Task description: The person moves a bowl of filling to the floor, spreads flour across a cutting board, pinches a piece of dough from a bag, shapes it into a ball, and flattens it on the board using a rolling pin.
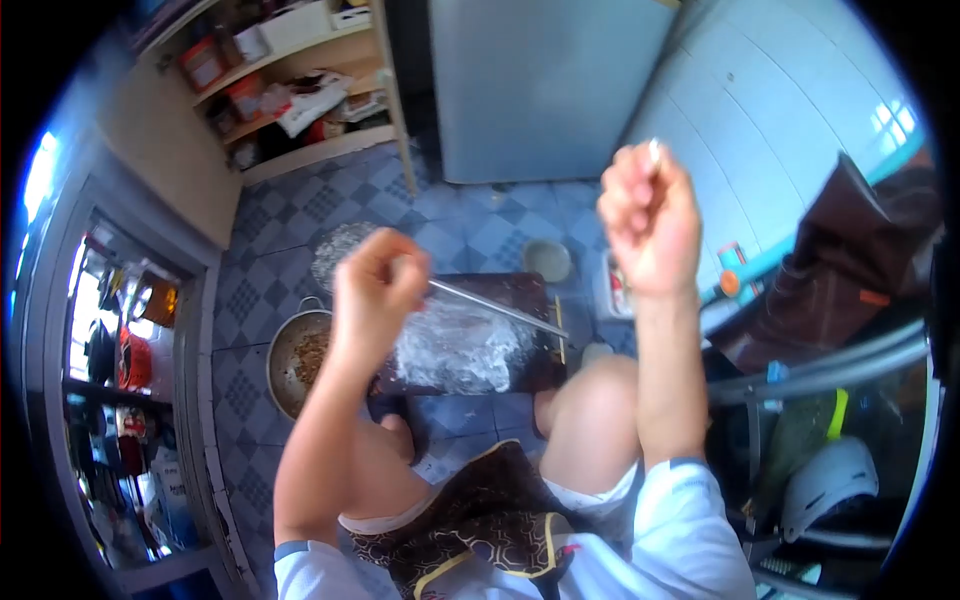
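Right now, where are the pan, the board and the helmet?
Pan [282, 364]: head view, bare inner side.
Board [522, 289]: head view, bare part of top.
Helmet [832, 482]: head view, middle of shell.

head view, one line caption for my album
Left hand holding a thin rod above a white-dusted board, right hand raised, pan of brown food on the tiled floor

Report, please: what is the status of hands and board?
Left hand raised, holding thin rod over board. Right hand raised, closed, pale bit at fingertips. Board dusted white; pan beside it.
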`<state>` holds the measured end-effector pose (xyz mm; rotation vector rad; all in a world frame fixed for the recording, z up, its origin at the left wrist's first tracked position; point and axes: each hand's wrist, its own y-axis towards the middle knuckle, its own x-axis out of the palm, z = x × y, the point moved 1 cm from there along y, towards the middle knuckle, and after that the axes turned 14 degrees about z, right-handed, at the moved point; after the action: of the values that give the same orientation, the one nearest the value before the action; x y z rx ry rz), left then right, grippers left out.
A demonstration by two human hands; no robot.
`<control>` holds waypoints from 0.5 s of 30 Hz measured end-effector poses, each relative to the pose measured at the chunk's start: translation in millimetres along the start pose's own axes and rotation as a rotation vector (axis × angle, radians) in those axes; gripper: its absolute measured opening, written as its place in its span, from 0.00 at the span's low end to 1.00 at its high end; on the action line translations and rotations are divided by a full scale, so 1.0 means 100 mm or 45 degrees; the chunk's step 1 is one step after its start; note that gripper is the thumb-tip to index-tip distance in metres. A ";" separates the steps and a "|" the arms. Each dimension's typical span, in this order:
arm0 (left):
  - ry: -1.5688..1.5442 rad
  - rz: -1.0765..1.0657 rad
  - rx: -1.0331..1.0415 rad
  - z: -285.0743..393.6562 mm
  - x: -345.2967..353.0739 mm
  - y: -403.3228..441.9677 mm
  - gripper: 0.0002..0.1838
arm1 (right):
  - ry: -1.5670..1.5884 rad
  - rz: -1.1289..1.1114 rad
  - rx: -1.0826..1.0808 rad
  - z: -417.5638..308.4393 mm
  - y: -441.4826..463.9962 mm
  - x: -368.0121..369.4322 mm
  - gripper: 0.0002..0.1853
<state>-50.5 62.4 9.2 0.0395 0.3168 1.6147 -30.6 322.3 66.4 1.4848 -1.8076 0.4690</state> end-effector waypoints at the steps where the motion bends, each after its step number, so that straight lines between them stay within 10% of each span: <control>1: -0.012 0.012 -0.017 -0.04 -0.02 0.03 0.05 | -0.195 0.052 -0.135 -0.16 -0.01 -0.14 0.12; 5: 0.011 0.022 -0.082 -0.13 -0.12 0.08 0.13 | -0.985 0.312 -0.219 -0.28 -0.36 -1.21 0.22; 12: 0.066 0.026 -0.243 -0.23 -0.14 0.16 0.16 | -1.546 0.784 0.634 0.47 -1.72 -3.48 0.11; 15: 0.040 0.007 -0.331 -0.26 -0.09 0.17 0.14 | -1.675 0.577 0.390 1.07 -1.99 -4.23 0.12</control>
<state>-72.5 48.0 -10.2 -0.1836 0.1293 1.6520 149.9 484.0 -346.7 1.7303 -3.2429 -0.1341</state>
